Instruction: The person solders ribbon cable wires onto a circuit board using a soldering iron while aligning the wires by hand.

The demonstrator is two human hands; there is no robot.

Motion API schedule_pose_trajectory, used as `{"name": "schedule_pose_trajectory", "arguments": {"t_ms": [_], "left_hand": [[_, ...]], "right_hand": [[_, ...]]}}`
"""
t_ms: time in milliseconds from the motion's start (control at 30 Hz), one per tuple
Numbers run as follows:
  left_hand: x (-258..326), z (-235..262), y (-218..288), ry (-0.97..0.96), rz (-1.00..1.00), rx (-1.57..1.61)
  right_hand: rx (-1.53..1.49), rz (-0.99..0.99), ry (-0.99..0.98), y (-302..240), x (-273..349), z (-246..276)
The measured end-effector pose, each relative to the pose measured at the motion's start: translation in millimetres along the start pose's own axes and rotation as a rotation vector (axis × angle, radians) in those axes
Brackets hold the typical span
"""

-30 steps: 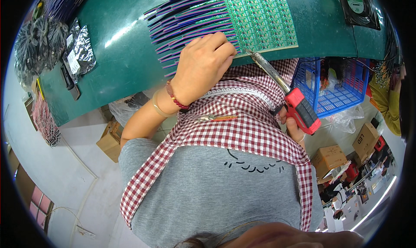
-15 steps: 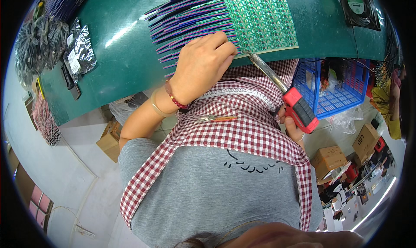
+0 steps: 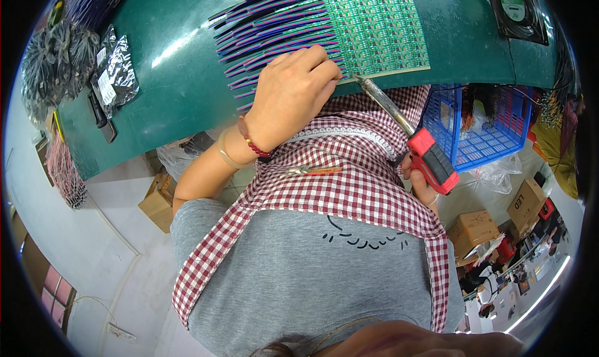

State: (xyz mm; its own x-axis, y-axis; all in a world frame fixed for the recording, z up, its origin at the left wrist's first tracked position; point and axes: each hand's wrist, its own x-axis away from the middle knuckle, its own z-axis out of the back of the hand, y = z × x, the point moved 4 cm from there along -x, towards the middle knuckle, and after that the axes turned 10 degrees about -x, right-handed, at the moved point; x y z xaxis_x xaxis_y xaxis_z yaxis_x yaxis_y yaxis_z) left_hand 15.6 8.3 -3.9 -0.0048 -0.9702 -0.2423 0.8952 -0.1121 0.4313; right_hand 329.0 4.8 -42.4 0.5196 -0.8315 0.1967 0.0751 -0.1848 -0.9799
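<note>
PCB panel (image 3: 384, 29) lies on the green table (image 3: 168, 107), w/ rows of wires (image 3: 271, 29) at its L side. L hand (image 3: 293, 85) is over the nearest wires; fingertips partly hidden, can't tell if they pinch any. R hand (image 3: 422, 183) is clamped round the soldering iron (image 3: 425, 151), tip by panel's near edge, contact unclear. Blue crate (image 3: 493, 152) nr table edge, R; fan (image 3: 513, 10) on table, far R.

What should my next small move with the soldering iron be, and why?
Probably ease the soldering iron slightly left: its tip sits by the near edge of the circuit-board panel, just right of your left hand, whose fingers are near the ends of the striped wires.
</note>
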Motion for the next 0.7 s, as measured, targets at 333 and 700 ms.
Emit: {"name": "schedule_pose_trajectory", "arguments": {"t_ms": [333,700], "left_hand": [[1.5,-0.2,-0.5,-0.003,-0.002,-0.001],[2.5,-1.4,0.2,-0.004,0.002,-0.006]], "right_hand": [[0.007,0.0,-0.007,0.0,0.6,0.6],[0.103,-0.002,-0.012,1.0,0.9,2.0]]}}
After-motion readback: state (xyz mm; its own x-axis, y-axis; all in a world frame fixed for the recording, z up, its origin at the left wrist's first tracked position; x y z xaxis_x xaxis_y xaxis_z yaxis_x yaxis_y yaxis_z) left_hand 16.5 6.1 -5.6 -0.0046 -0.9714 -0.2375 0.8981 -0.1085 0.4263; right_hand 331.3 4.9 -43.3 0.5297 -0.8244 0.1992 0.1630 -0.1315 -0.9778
